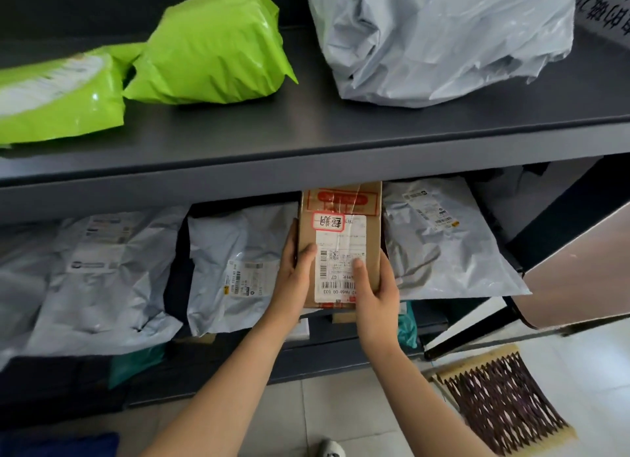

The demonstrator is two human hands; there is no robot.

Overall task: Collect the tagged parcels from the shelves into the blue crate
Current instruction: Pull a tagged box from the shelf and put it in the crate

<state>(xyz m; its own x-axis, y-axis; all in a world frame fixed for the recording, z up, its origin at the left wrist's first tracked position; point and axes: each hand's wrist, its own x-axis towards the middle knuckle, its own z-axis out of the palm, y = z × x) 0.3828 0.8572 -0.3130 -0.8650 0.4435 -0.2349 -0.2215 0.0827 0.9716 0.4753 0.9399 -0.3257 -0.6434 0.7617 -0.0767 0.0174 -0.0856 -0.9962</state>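
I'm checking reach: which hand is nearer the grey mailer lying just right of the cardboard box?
Right. The right hand grips the cardboard box beside the grey mailer; the left hand holds the box's far side.

A small cardboard box [341,242] is held by both hands at the front edge of the lower shelf [341,361]: the left hand [293,279] is wrapped round its left side, the right hand [375,296] round its near right corner, thumbs pressed on the shipping label. A red-bordered tag [328,222] is stuck on top. Grey mailer bags [235,265] are packed either side. On the upper shelf [306,170], green bags [211,47] are seen toward the left end, a big grey bag [439,37] toward the right.
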